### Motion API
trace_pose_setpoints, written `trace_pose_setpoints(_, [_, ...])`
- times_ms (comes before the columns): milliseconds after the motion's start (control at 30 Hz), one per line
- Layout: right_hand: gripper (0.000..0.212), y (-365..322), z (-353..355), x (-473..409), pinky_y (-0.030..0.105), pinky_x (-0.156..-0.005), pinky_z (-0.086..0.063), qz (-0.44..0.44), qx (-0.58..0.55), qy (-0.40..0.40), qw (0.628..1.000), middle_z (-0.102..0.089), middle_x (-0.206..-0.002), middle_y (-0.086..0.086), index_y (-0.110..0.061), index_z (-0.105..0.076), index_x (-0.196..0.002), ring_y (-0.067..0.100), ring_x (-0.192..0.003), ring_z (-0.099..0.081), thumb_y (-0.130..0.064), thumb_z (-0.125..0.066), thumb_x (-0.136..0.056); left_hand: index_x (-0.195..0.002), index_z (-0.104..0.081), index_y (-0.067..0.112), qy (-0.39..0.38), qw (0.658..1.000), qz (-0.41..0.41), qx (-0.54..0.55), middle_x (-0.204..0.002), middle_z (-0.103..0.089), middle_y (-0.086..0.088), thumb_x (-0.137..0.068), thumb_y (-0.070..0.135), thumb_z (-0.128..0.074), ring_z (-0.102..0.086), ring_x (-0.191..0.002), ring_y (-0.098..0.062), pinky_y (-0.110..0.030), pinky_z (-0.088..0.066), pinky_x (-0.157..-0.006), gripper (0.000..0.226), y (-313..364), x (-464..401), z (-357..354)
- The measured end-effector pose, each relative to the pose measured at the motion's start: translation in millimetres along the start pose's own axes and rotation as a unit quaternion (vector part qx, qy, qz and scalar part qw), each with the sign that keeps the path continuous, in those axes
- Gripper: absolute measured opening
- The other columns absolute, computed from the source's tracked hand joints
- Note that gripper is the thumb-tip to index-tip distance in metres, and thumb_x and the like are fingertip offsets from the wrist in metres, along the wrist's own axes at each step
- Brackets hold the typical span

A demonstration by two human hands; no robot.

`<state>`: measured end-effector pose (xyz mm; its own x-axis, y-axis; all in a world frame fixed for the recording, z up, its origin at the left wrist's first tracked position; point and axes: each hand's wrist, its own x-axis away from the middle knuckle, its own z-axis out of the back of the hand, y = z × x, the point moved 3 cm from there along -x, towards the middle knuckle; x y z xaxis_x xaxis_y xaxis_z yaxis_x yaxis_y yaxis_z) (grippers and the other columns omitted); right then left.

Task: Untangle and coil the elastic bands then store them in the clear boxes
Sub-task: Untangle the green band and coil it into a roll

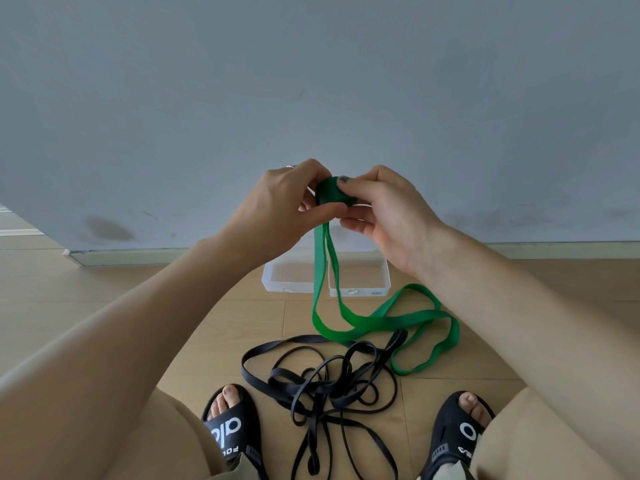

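— Green band: soft, stretchy stuff. Both hands pinch its small coil, left hand and right hand, above the boxes; the tail trails to the floor just this side of them.

— Best gripped at the coil, I'd say, or it springs loose. Count?

— One green, two clear boxes, and a black tangle nearer the feet; can't tell how many bands.

Wood floor w/ 2 clear boxes, green band, black bands.
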<state>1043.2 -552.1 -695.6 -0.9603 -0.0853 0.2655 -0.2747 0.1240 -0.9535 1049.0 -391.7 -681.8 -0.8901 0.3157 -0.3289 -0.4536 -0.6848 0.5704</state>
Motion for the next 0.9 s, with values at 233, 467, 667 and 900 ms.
trace_pose_setpoints(233, [0.027,1,-7,4,0.052,-0.09,-0.059,0.078,0.179,0.039,0.98,-0.075,-0.083,0.011,-0.004,-0.063,-0.088,0.024,-0.08,-0.074,-0.029,-0.069,-0.095,-0.103,-0.062,0.007,0.023,0.996,-0.067,-0.047,-0.087,-0.067,-0.002,-0.088,0.03,-0.075,-0.065,-0.076,-0.021,-0.039,-0.052,-0.07,0.03,-2,0,-1])
trace_pose_setpoints(467, [0.027,-10,5,2,0.048,-0.095,-0.058,0.05,0.204,0.047,0.977,-0.075,-0.101,0.017,-0.006,-0.07,-0.093,0.027,-0.097,-0.073,-0.023,-0.086,-0.079,-0.103,-0.062,0.007,0.014,0.993,-0.093,-0.07,-0.086,-0.066,-0.005,-0.089,0.038,-0.071,-0.062,-0.072,-0.027,-0.046,-0.051,-0.065,0.035,0,1,-6])
trace_pose_setpoints(667, [0.014,-9,8,2,0.046,-0.1,-0.057,0.01,0.176,-0.01,0.984,-0.078,-0.099,0.017,-0.007,-0.075,-0.095,0.02,-0.087,-0.072,-0.02,-0.077,-0.089,-0.1,-0.061,0.009,0.024,0.99,-0.108,-0.083,-0.083,-0.063,-0.002,-0.086,0.038,-0.071,-0.06,-0.069,-0.027,-0.046,-0.051,-0.062,0.034,5,-2,-5])
trace_pose_setpoints(900, [0.018,-7,8,3,0.044,-0.102,-0.055,0.011,0.182,-0.013,0.983,-0.079,-0.101,0.008,-0.012,-0.08,-0.098,0.021,-0.103,-0.073,-0.024,-0.08,-0.084,-0.102,-0.067,0.01,0.03,0.988,-0.122,-0.092,-0.087,-0.062,-0.004,-0.086,0.041,-0.059,-0.057,-0.068,-0.027,-0.044,-0.051,-0.062,0.036,11,-3,-8])
